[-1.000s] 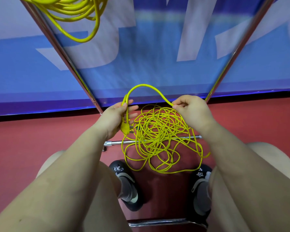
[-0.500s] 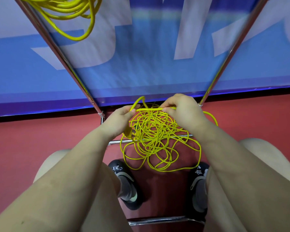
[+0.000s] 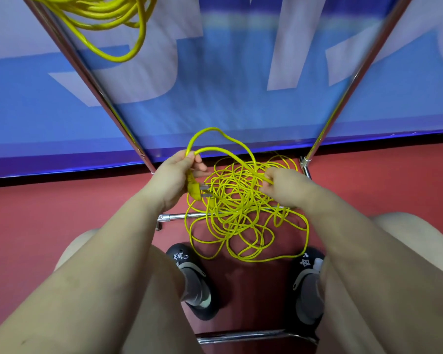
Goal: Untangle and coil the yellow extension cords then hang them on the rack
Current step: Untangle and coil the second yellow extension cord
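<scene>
No text, brand or number could be read. Large pale letter shapes were printed on the blue banner [image 3: 228, 80] — cropped and blurred past reading — toward its upper edge. Small white star marks were seen on the black shoes [image 3: 308, 264] — no words with them.

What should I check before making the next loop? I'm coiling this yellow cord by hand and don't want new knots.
1. Plug end secured: ok, left hand grips the plug and the first loop.
2. Feeding strand held: ok, right hand pinches it.
3. Strand runs free of the tangled pile: cannot tell, strands overlap.
4. Pile clear of the rack's lower bar: not ok, it lies across the bar.
5. Another coil already hangs at the upper left: ok.
</scene>
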Motion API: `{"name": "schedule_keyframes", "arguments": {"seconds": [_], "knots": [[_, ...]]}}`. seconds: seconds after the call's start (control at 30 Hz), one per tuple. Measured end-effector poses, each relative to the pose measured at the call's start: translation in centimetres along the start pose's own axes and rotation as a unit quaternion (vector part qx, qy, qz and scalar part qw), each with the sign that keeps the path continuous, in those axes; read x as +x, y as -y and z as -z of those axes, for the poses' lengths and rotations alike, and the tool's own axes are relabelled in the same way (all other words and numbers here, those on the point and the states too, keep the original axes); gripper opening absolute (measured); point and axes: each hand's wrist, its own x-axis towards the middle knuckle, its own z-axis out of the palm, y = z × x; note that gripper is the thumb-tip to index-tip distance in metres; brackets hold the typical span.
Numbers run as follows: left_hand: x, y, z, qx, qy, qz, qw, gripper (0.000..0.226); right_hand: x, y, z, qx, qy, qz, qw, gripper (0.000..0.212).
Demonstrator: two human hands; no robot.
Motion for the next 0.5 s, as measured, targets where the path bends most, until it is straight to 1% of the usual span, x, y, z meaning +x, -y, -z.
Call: {"name": "schedule_keyframes", "arguments": {"seconds": [0.03, 0.07, 0.1, 0.17, 0.2, 0.27, 0.3, 0.37, 0.4, 0.5], "knots": [[-0.1, -0.2, 0.4, -0.021, -0.009, 0.001, 1.0, 0.03, -0.1, -0.5, -0.1, -0.023, 0.028, -0.015, 0.999, 0.012], [-0.1, -0.4, 0.7, -0.038, -0.015, 0.0, 0.999, 0.03, 0.0, -1.0, -0.1, -0.028, 0.033, -0.024, 0.999, 0.012], [-0.3, -0.5, 1.0, -0.049, -0.019, 0.0, 0.999, 0.031, 0.1, -1.4, 0.1, -0.014, 0.014, -0.027, 0.999, 0.013], [-0.4, -0.6, 1.5, -0.045, -0.023, 0.007, 0.999, 0.031, 0.3, -2.1, 0.7, 0.073, -0.082, -0.029, 0.994, 0.011], [-0.5, -0.5, 1.7, -0.033, -0.024, 0.01, 0.999, 0.032, 0.3, -2.2, 1.2, 0.134, -0.141, -0.023, 0.981, 0.011], [-0.5, -0.2, 2.0, 0.009, -0.015, 0.012, 1.0, 0.031, -0.2, -2.0, 2.2, 0.262, -0.236, 0.01, 0.936, 0.008], [-0.5, 0.1, 2.0, 0.04, -0.008, 0.011, 0.999, 0.03, -0.5, -1.6, 2.7, 0.315, -0.261, 0.031, 0.912, 0.01], [-0.4, 0.7, 1.9, 0.106, 0.0, 0.006, 0.994, 0.028, -1.0, -1.0, 3.3, 0.384, -0.278, 0.063, 0.878, 0.017], [-0.4, 0.8, 1.8, 0.13, -0.002, 0.0, 0.991, 0.028, -1.1, -0.8, 3.5, 0.394, -0.278, 0.07, 0.873, 0.019], [-0.1, 1.1, 2.0, 0.172, -0.018, -0.022, 0.985, 0.026, -0.8, -0.7, 3.3, 0.361, -0.269, 0.074, 0.89, 0.012]]}}
